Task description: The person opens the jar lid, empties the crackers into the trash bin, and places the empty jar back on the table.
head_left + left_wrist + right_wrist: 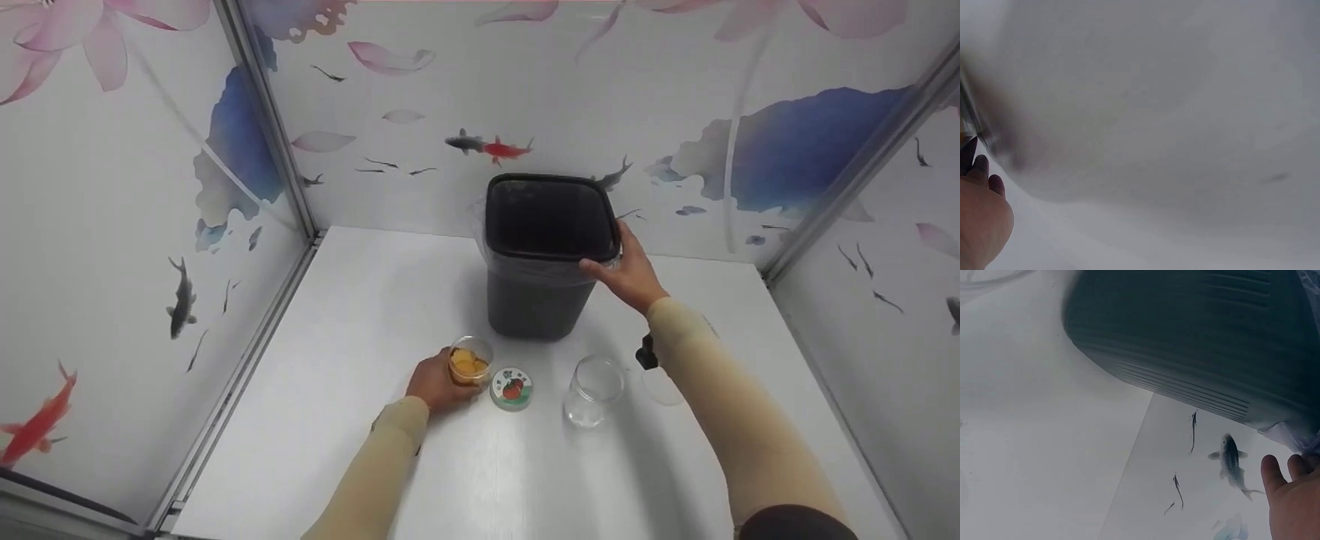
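A dark grey bin (540, 300) lined with a black bag stands at the back middle of the white table (360, 300). My right hand (626, 271) grips its front right rim; in the right wrist view the bin's ribbed wall (1196, 343) fills the top and my right hand (1292, 500) shows at the lower right. My left hand (439, 382) is curled round a small clear jar of orange pieces (469, 362). Its lid (511, 388), with a fruit picture, lies just right of it. In the left wrist view only my left hand (979, 216) shows, at the lower left.
An empty clear glass jar (594, 390) stands right of the lid, and a clear lid (664, 386) lies beside it under my right forearm. Walls papered with fish and flowers enclose the table on the left, back and right.
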`<state>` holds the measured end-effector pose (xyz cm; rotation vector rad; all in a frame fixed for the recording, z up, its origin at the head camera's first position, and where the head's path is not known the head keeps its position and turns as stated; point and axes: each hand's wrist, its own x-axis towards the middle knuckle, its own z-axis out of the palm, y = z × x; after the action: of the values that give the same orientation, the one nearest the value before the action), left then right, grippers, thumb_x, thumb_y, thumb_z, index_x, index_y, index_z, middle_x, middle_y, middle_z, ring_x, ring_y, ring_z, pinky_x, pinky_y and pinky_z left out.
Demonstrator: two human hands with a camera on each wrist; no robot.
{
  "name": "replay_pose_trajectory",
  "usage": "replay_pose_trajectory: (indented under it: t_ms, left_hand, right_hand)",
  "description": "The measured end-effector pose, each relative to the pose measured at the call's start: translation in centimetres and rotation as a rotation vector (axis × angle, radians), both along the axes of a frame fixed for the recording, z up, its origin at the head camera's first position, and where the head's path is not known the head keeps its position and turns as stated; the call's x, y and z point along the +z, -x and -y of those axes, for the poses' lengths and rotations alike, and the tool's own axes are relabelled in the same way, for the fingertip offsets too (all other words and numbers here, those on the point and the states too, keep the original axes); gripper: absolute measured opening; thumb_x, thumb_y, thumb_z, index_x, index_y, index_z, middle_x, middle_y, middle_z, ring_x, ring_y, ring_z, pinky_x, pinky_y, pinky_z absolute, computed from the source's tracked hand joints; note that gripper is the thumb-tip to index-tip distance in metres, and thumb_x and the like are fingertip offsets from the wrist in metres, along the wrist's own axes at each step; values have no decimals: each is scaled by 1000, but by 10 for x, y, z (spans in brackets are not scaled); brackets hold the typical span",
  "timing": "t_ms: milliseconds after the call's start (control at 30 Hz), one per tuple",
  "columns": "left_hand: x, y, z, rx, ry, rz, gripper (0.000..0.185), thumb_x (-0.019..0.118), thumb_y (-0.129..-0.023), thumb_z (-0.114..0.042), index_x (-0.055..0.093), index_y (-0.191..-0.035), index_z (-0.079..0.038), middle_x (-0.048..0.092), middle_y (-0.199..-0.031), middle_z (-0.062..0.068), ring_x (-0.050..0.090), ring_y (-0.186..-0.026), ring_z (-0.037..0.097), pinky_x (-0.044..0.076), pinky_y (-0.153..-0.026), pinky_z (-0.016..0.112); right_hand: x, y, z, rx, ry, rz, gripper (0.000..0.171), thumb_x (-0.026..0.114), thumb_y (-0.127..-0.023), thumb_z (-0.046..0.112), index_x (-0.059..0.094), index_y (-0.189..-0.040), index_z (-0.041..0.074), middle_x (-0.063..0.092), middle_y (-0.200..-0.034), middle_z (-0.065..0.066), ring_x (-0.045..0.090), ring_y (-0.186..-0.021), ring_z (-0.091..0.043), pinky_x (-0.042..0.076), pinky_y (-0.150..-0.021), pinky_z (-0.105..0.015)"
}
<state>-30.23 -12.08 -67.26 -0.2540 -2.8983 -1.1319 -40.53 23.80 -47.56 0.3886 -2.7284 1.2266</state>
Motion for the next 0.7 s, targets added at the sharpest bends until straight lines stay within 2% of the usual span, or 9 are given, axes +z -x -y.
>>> replay_pose_trajectory:
  t_ms: [233,433,567,700]
  left_hand:
    - [1,-1,0,7,-26,20,92,91,-65,-48,54,-137,-4,67,-117,7,62,-109,25,47,-98,41]
    - [6,-4,5,54,-154,69,92,94,-64,-39,52,-139,-7,65,-122,6,59,-114,24,45,-101,42]
    - [23,-2,13,122,-190,63,92,94,-65,-34,50,-141,-8,61,-129,6,56,-121,25,41,-105,43]
    - [54,5,28,197,-227,5,92,92,-67,-33,46,-143,-8,55,-134,8,51,-126,25,37,-109,43]
  right_hand:
    - [1,0,1,1,-12,-3,114,74,-83,58,7,-160,9,15,-163,-16,14,-149,-32,14,-119,-51]
    - [-1,0,2,12,-25,-26,110,74,-83,58,11,-160,10,19,-162,-15,17,-148,-32,16,-118,-53]
    - [-1,-1,1,13,-30,-33,108,73,-84,58,12,-160,12,21,-162,-15,19,-148,-32,17,-117,-53]
    - [2,0,1,19,-35,-49,108,73,-84,58,13,-160,10,23,-161,-16,21,-147,-33,17,-118,-53]
